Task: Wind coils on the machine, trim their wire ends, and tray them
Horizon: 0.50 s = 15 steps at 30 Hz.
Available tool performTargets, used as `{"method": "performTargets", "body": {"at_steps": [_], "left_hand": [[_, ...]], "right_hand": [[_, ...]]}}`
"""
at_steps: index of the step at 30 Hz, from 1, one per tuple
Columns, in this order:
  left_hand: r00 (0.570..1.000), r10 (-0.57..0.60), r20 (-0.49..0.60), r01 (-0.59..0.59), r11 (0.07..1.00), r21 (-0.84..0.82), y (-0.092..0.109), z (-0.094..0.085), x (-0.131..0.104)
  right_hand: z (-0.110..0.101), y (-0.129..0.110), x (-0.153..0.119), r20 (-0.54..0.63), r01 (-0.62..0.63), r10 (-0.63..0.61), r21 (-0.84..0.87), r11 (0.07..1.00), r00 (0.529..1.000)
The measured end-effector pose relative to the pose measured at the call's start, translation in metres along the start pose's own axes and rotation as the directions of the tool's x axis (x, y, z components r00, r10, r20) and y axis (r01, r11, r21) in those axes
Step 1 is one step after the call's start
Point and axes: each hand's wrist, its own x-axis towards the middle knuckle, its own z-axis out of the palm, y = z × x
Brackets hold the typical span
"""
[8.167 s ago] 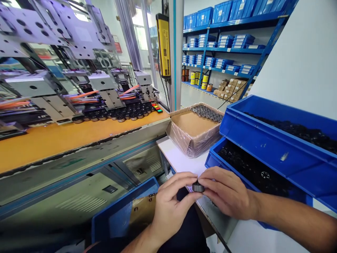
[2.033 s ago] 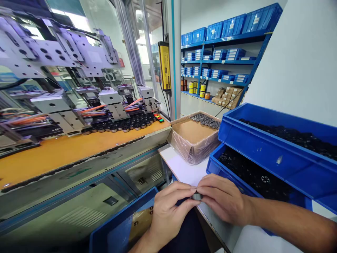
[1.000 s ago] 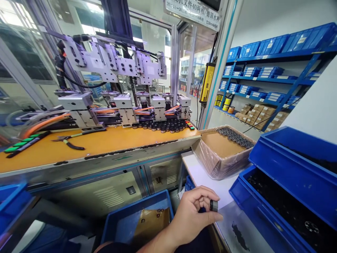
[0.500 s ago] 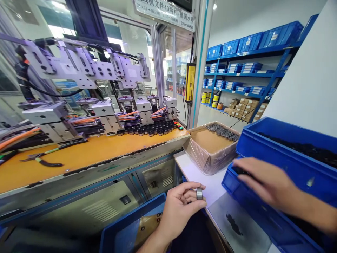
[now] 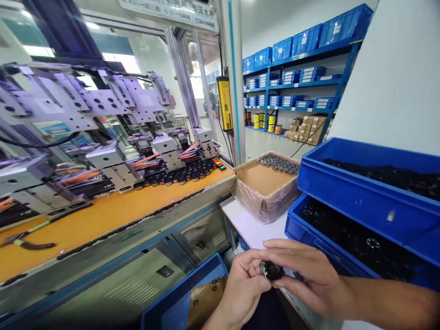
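Between the thumb and fingers of my left hand (image 5: 242,284) is a small metal ring (image 5: 263,268), its edge facing the other hand. A dark black plastic part (image 5: 274,271) sits against the ring's right side. My right hand (image 5: 318,277) is closed around that part from the right, fingers over the top and thumb below. Another dark piece (image 5: 297,275) shows between the right thumb and fingers; its shape is unclear. Both hands meet above the front edge of the white table (image 5: 252,224).
Blue bins of black parts, a lower bin (image 5: 330,236) and an upper bin (image 5: 354,183), stand at right. Behind the hands is a plastic-lined carton (image 5: 271,201) with metal rings. A machine bench (image 5: 113,206) at left bears pliers (image 5: 30,238) and rows of cores (image 5: 178,176). Below is a blue tray (image 5: 175,293).
My right hand has come out of the lower blue bin with black parts and moved left to the metal ring in my left hand. The view has shifted right.
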Motion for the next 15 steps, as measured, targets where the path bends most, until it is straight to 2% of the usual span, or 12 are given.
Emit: {"method": "performTargets", "body": {"at_steps": [4, 8, 10, 12, 15], "left_hand": [[0.993, 0.106, -0.052, -0.093, 0.975, 0.202, -0.002, -0.006, -0.004], [0.970, 0.189, -0.153, -0.130, 0.935, 0.330, -0.003, -0.019, -0.010], [0.980, 0.158, -0.124, -0.109, 0.937, 0.332, 0.000, -0.018, -0.009], [0.991, 0.128, -0.046, -0.107, 0.940, 0.324, 0.004, -0.013, -0.007], [0.989, 0.149, 0.026, -0.148, 0.918, 0.368, 0.012, -0.004, -0.005]], "right_hand": [[0.004, 0.004, -0.001, -0.096, 0.010, -0.024, -0.148, 0.989, 0.995], [0.006, 0.005, -0.004, -0.105, 0.040, -0.057, -0.156, 0.987, 0.993], [0.006, 0.006, -0.005, -0.108, 0.043, -0.058, -0.137, 0.990, 0.993], [0.005, 0.008, -0.005, -0.121, 0.058, -0.075, -0.137, 0.989, 0.990], [0.003, 0.011, -0.006, -0.095, 0.107, -0.126, -0.185, 0.977, 0.987]]}}
